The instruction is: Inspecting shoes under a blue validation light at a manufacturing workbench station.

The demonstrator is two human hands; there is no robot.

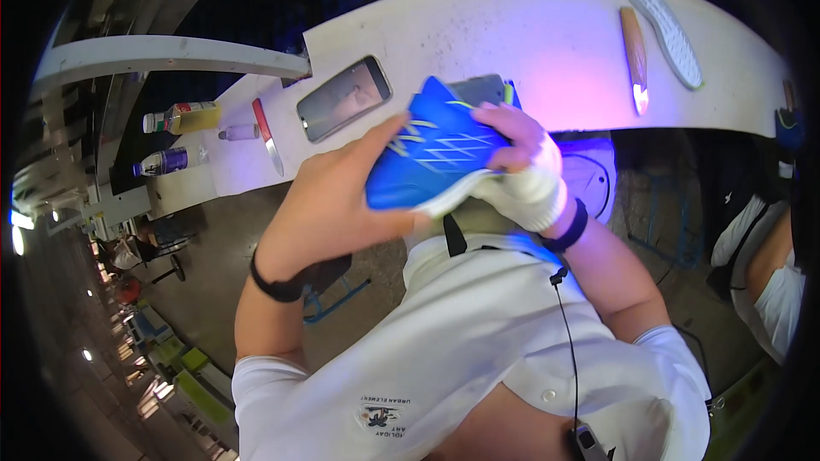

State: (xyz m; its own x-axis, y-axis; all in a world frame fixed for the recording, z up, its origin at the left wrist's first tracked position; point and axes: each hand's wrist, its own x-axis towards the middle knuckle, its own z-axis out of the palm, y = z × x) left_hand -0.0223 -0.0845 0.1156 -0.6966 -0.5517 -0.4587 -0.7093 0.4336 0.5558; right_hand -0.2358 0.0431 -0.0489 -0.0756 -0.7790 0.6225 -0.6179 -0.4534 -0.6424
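Note:
Between my two hands is a blue shoe (440, 149) with pale crossed lines on its side, a white sole edge and yellow-green trim. My bare left hand (342, 183) grips its left end, the thumb low along the sole edge. On my right hand (525, 166) is a white fingerless glove; its fingers close round the shoe's other end by the grey opening. The shoe is held above the near edge of the white table (478, 26), tilted, its underside hidden from me.
Left on the table lie a phone (345, 98), a red-handled knife (266, 135), a small clear bottle (238, 132) and two drink bottles (182, 118). At the far right are a shoe sole (662, 26) and a wooden-handled tool (634, 55). Someone sits at the right edge.

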